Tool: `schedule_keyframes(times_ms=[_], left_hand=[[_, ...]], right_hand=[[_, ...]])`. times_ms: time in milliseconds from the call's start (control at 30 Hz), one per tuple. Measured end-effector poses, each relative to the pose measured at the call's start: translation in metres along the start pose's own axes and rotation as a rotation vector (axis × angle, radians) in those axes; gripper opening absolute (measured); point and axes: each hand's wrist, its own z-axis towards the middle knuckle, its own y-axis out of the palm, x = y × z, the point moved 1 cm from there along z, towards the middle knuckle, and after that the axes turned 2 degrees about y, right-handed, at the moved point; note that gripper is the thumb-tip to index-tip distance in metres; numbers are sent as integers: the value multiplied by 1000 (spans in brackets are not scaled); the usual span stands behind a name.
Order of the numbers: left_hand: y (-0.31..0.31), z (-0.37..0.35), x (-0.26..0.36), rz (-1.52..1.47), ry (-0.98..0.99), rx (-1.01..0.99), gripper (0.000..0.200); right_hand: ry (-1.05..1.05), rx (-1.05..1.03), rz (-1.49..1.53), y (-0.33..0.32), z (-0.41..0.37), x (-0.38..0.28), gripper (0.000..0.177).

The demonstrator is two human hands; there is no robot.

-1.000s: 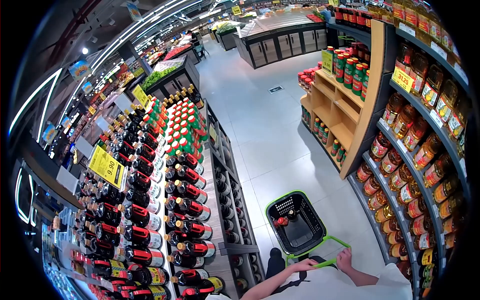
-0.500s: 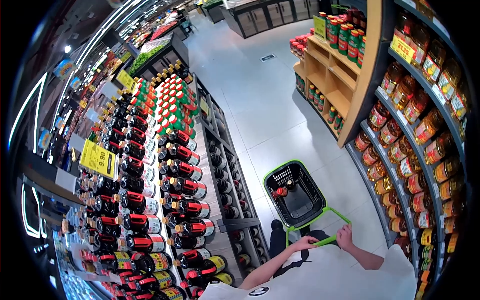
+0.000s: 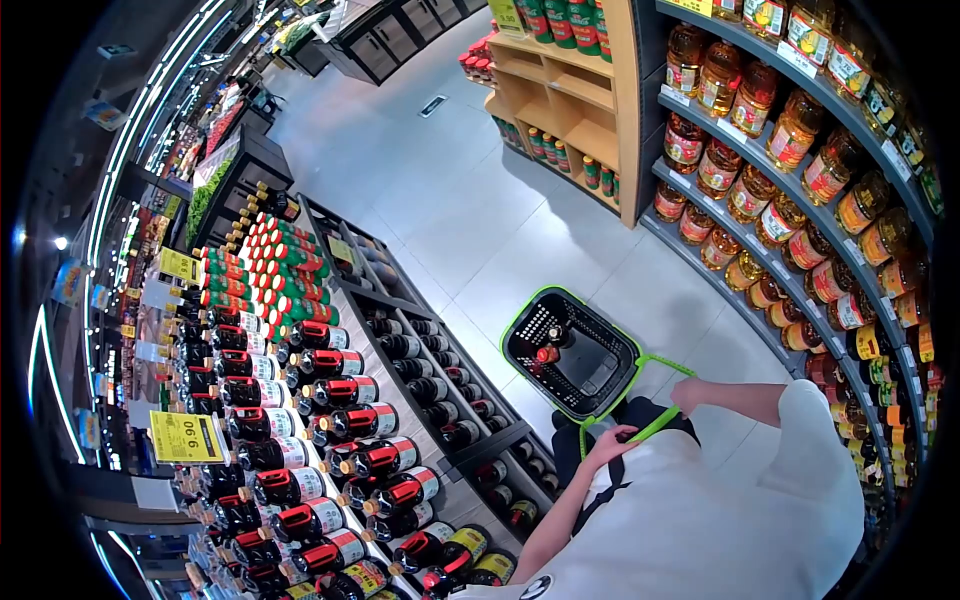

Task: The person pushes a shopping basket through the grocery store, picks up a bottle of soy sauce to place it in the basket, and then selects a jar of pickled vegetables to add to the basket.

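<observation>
Basket (image 3: 612,345) is just ahead of wearer's legs, L hand (image 3: 612,444) & R hand (image 3: 685,394) grips both closed, spaced apart on green handle (image 3: 657,424), prob. to steady it w/ bottle (image 3: 558,338) inside.

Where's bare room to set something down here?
Free: floor between the bottle display and wooden unit; that unit's middle compartments; inside the basket, between the items and its near end. Crowded: the display's bottle rows, the packed shelves at right.
</observation>
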Motion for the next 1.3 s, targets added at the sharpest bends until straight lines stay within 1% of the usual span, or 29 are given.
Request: schedule_keyframes(times_ms=[33, 67, 100, 167, 200, 267, 300, 367, 400, 467, 533, 600, 667, 733, 900, 967, 1000, 1033, 1100, 1233, 1300], left_hand=[[-4, -1, 6, 17, -27, -6, 44], [-6, 2, 7, 15, -17, -16, 44], [-7, 2, 6, 15, -9, -30, 44], [-11, 6, 3, -17, -12, -62, 44], [-10, 12, 5, -58, -2, -89, 45], [-8, 22, -14, -87, 13, -86, 45], [-7, 21, -17, -99, 17, -89, 45], [-9, 25, -21, -75, 31, -101, 43], [-11, 26, -17, -37, 21, -113, 43], [-18, 27, -14, 0, 13, -122, 42], [-20, 28, -12, 62, 77, -114, 41], [-19, 27, -10, 59, 99, -92, 40], [-21, 23, 2, 71, 114, -94, 40], [-17, 21, 4, 146, 120, -85, 37], [-2, 19, 4, 96, 155, -82, 37], [6, 18, 8, 138, 187, -78, 37], [9, 18, 11, 138, 222, -76, 36], [15, 19, 7, 129, 212, -89, 37], [25, 22, -5, 149, 234, -77, 37], [25, 24, -3, 166, 203, -120, 36], [23, 24, -3, 168, 228, -108, 36]], right_hand=[[91, 2, -39, 1, 8, -1, 40], [176, -24, -29, 3, 12, 1, 29], [170, -24, -24, 0, 4, -4, 29], [267, 129, 21, -16, -21, -11, 21], [270, 125, 14, -18, -21, -9, 21], [268, 205, 23, -17, -27, -7, 18], [267, 193, 20, -14, -28, -7, 18], [282, 335, 48, -12, -26, -6, 14], [282, 336, 49, -7, -23, -6, 14], [303, 433, 61, 4, -16, -3, 16], [330, 434, 70, 6, -15, -4, 15], [364, 434, 80, 9, -17, -2, 14], [359, 483, 98, 4, -21, -6, 13], [365, 457, 72, 11, -19, -5, 13], [375, 400, 72, 29, -26, -9, 14], [358, 333, 64, 40, -27, -7, 13], [344, 334, 84, 47, -28, -5, 12], [360, 309, 82, 50, -29, -5, 12], [336, 316, 97, 54, -32, -5, 11], [317, 316, 78, 60, -29, -4, 11], [292, 294, 72, 56, -27, -5, 10]])
